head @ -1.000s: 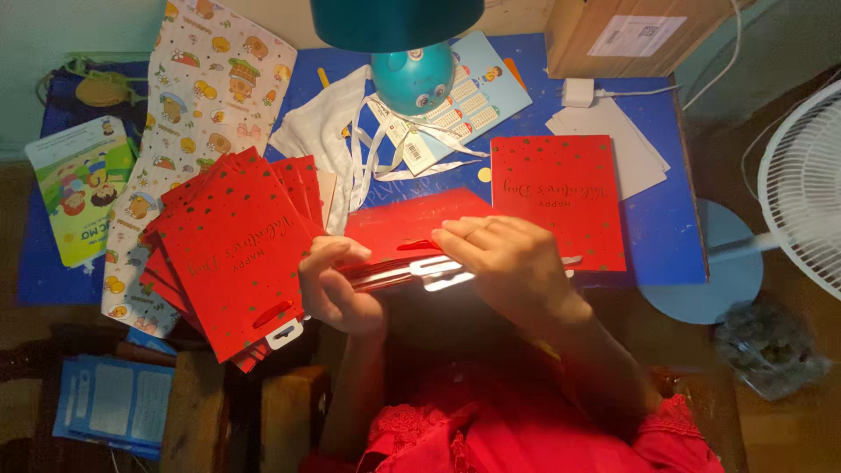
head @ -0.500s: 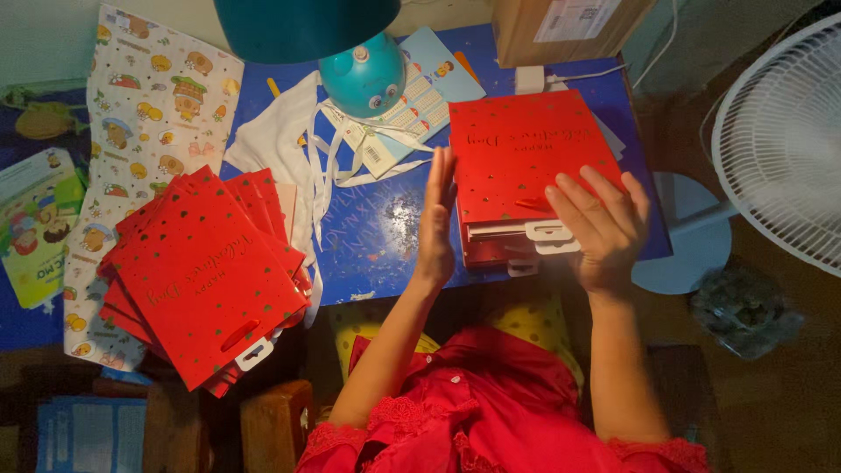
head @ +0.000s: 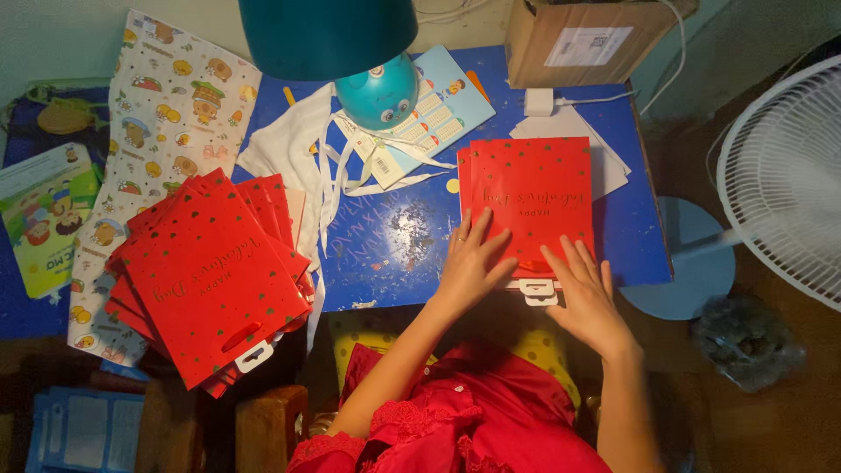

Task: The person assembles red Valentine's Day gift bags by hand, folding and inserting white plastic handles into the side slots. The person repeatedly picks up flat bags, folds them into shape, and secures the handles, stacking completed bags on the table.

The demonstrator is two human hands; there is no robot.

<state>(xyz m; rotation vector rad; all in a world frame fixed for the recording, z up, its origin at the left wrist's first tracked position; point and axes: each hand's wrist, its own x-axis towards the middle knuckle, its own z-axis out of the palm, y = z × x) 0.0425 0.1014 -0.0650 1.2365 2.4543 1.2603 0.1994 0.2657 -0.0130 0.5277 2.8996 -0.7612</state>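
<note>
Both hands flat, fingers spread, on the small red bag stack (head: 530, 206) at the tabletop's (head: 394, 254) near right edge: left hand (head: 469, 263) on its corner, right hand (head: 585, 293) at the overhanging tags. A push could tip the stack off. Big stack (head: 210, 276) overhangs the left edge.

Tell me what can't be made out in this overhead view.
- Lower red bags in the small pile: covered by the top bag, count unclear.
- Bag's near edge: under the left hand and right hand.
- Teal lamp: cut by the top edge.
- White fan: cut by the right edge.
</note>
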